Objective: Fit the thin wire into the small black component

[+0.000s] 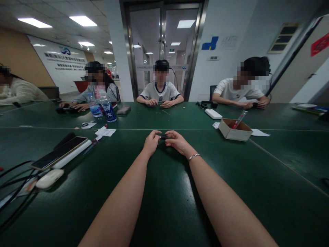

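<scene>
The left hand (151, 142) and right hand (181, 143), half-curled, pinched a small dark object (163, 137) between them, apparently for steadiness.

The white wall sign (59, 63) at the left carries a blue wave logo (64, 50) and several dark lines; in the top, largest one, the Chinese characters 大数据科技有限公司 can be made out, while the lines below are too small to read. On the desk (164, 192), the blue bottle label (109, 111) has white lettering and the neighbouring bottle label (96, 110) has pinkish lettering, neither legible. The band on the glass door (146, 67) bears tiny, unreadable print. The red paper (320, 46) at far right shows a blurred dark mark.
</scene>
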### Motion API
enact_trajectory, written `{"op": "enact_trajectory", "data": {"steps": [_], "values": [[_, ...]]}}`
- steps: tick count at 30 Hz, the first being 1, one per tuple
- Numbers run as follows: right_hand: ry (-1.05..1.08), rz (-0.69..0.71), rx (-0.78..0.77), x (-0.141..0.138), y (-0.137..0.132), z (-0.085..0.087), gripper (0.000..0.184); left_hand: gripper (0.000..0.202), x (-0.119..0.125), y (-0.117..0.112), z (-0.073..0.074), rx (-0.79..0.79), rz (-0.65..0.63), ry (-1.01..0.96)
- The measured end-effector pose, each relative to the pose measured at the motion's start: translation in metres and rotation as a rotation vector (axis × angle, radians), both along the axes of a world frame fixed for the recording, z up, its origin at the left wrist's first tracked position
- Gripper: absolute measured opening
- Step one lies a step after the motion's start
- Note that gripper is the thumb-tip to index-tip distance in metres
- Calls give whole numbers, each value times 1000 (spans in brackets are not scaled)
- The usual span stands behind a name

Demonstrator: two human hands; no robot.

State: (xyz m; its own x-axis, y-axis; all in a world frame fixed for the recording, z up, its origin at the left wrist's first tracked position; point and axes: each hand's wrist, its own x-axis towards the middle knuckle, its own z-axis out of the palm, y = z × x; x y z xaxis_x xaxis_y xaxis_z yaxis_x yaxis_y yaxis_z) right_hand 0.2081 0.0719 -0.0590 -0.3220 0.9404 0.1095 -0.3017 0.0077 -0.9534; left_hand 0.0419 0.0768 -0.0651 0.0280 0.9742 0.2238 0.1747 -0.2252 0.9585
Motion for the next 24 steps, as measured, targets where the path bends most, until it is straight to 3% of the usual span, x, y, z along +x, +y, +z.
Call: {"op": "enact_trajectory", "data": {"steps": [8,17,20,24], "values": [[-5,6,8,0,1,0,41,23,0,1,-2,39,22,48],[-22,-4,6,-1,4,-3,40,21,1,4,0,-7,-5,-84],[-200,-97,87,-7,5,-5,36,27,-1,6,-2,49,8,-71],[-659,-268,363,-22,-2,-8,28,31,-4,3,-3,116,62,127]]}}
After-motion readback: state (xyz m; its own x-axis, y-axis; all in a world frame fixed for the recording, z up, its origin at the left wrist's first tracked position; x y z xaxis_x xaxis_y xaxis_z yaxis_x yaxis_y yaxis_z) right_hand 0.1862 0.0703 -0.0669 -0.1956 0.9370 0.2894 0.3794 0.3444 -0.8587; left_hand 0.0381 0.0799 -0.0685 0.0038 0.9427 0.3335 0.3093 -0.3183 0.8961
